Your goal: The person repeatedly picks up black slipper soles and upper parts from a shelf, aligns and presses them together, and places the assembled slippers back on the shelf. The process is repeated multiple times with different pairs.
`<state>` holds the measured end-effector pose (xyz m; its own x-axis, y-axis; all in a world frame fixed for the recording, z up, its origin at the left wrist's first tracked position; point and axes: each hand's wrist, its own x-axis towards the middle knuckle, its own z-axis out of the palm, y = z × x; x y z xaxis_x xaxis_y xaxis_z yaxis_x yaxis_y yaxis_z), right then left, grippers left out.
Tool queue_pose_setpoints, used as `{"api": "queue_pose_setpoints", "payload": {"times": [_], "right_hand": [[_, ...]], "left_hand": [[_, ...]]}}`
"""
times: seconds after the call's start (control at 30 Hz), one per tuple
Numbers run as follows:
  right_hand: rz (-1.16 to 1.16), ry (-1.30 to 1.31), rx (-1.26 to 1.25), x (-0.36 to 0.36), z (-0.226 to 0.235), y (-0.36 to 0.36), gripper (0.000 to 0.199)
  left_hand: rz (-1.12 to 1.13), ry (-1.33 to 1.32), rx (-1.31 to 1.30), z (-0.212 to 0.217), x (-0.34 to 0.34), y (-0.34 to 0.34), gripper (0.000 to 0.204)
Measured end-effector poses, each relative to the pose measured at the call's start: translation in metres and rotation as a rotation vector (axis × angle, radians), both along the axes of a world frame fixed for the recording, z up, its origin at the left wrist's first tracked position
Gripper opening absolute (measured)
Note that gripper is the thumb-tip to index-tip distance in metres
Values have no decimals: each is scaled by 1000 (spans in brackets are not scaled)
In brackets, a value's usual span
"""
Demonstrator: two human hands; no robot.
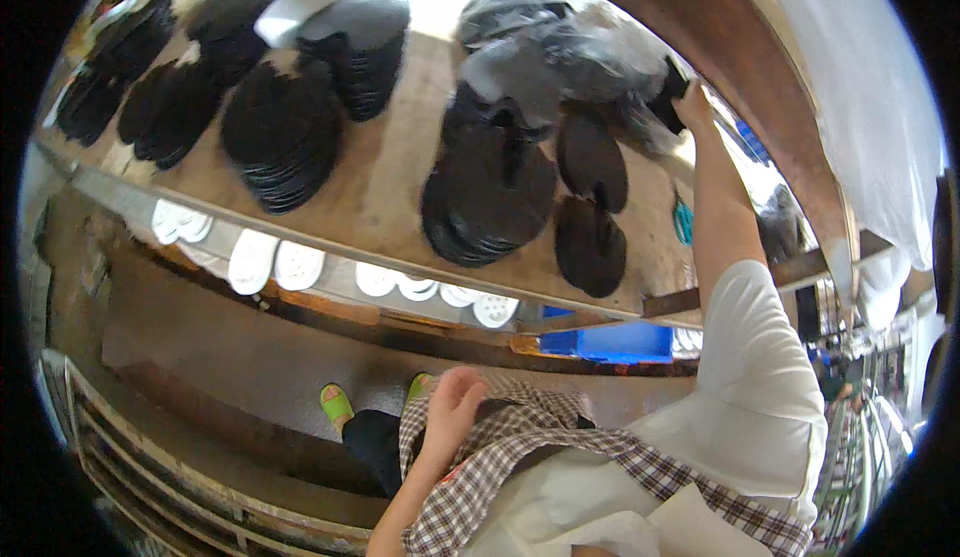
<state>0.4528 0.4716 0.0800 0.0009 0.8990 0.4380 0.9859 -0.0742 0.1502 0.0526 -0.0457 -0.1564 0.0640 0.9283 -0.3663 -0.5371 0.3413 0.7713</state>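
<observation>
The right hand (690, 102) stretches to the far edge of the brown wooden tabletop (400, 172), its grip closed on a flat black rubber sole (672, 87) beside stacked soles, while the left hand (452, 407) rests open against the checked apron (520, 447).

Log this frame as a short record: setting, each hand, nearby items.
setting: wooden workbench covered with stacks of black shoe soles
right hand: right hand stretched far across, gripping a dark piece beside plastic-wrapped bundles
left hand: left hand resting on checked apron, holding nothing
below bench: white soles on a lower ledge, blue bin
also: teal scissors
</observation>
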Motion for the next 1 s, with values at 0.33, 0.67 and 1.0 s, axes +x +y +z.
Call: {"api": "queue_pose_setpoints", "payload": {"times": [0.33,0.67,1.0], "right_hand": [[-22,39,262,-12,4,-37,47],[-326,47,233,-72,-14,-150,35],[160,399,632,-173,-15,-325,63]], "left_hand": [[-72,197,39,-2,-17,-18,23],[-261,147,262,32,-42,-12,20],[-465,-118,394,140,-37,53,54]]}}
